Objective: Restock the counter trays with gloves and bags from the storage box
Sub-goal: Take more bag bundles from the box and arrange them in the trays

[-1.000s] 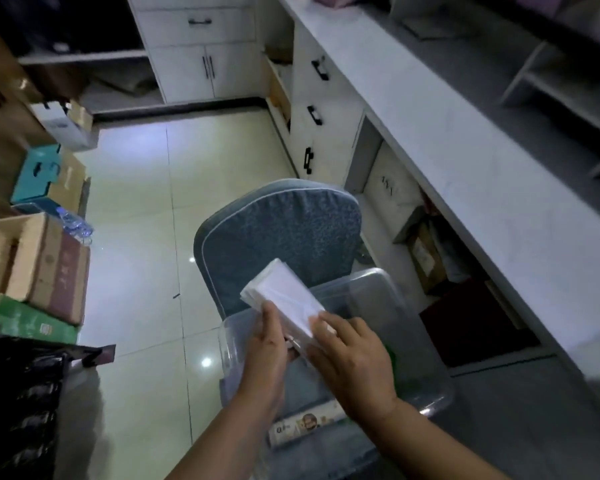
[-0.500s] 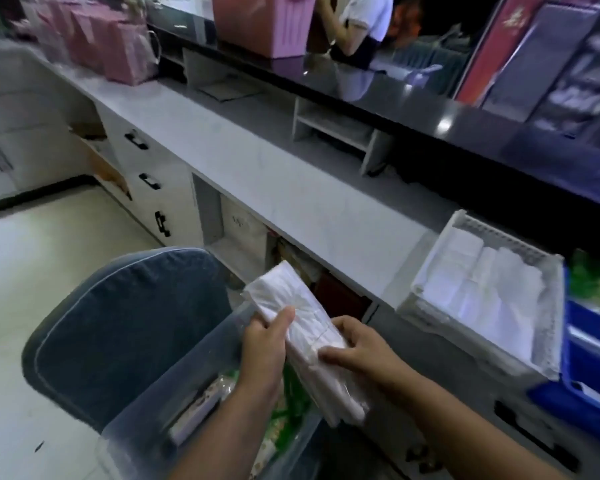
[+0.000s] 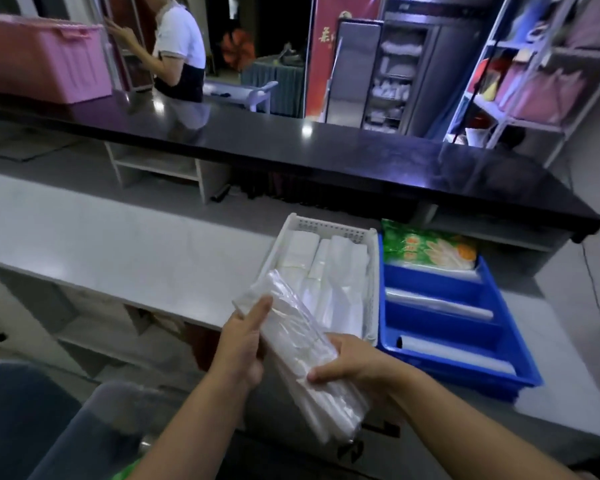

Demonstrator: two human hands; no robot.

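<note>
Both hands hold one long pack of clear plastic bags, tilted from upper left to lower right, just in front of the counter edge. My left hand grips its upper left side; my right hand grips its right side. Behind the pack a white perforated tray on the counter holds folded white bags. To its right a blue divided tray holds a green glove packet and rolls of clear bags. The clear storage box shows only as a corner at the bottom left.
A grey chair back is at the lower left. The white counter stretches left, with a raised black ledge behind. A pink bin sits on the ledge at far left; a person stands beyond it. Shelves stand at the right.
My view has swung right and up from the floor and storage box to the counter trays. The bag pack has come up out of the box toward the white tray, held in both hands.
</note>
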